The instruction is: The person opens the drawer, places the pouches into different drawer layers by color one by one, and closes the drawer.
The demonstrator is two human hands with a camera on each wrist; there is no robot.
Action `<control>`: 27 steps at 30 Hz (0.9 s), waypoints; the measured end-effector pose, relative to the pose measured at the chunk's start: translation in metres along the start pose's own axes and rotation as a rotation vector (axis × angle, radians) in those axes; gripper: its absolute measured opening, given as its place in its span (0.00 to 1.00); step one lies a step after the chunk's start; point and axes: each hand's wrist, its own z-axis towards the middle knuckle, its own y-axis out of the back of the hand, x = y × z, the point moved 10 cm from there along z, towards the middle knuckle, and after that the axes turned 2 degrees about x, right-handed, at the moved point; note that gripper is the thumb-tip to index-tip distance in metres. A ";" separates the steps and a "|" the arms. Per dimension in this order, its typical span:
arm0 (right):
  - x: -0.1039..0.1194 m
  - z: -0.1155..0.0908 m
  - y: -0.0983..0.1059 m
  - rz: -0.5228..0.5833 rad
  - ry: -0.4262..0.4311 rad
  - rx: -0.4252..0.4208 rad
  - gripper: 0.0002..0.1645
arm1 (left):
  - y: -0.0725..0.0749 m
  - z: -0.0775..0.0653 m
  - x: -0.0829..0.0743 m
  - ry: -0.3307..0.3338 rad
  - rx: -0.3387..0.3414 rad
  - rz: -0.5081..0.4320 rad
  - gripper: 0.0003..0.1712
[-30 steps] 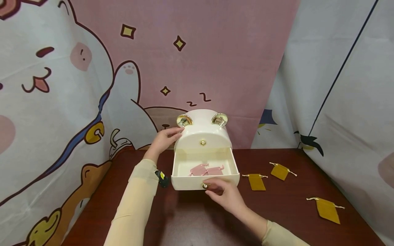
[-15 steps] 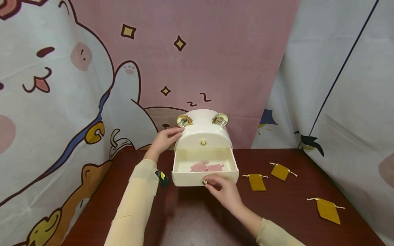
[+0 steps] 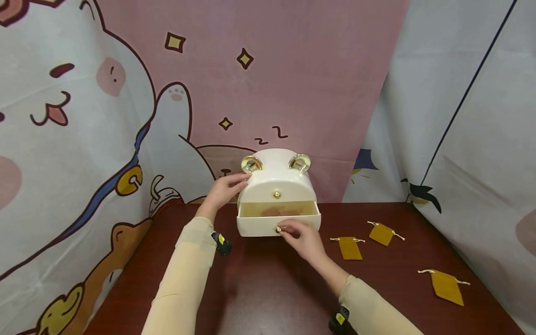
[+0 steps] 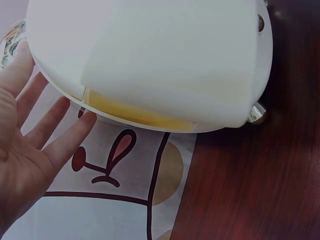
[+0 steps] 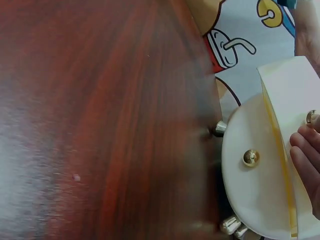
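A cream storage box with two gold ears stands at the back of the table. Its middle drawer is partly pulled out, and blurred pink pouches show low inside. My right hand pinches the drawer's gold knob between thumb and fingers. Below that drawer, the right wrist view shows a rounded lower front with its own knob. My left hand rests against the box's left side by the left ear, its fingers extended in the left wrist view.
Three mustard drawstring pouches lie to the right: one near the box, another farther back, a third toward the right edge. A cartoon-printed cloth hangs behind the dark red-brown table.
The right hand has pushed the middle drawer inward, away from me, so less of its inside and of the pink pouches shows. The left hand has stayed on the box.
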 end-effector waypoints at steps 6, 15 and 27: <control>-0.011 0.012 -0.002 0.004 -0.021 0.003 0.15 | 0.000 0.000 0.000 0.004 0.000 0.004 0.23; -0.026 0.025 -0.004 0.019 -0.054 0.021 0.14 | 0.000 0.000 -0.005 -0.045 0.002 0.025 0.26; -0.038 0.038 -0.005 -0.006 -0.081 0.015 0.11 | 0.001 0.001 -0.006 -0.074 -0.003 0.068 0.26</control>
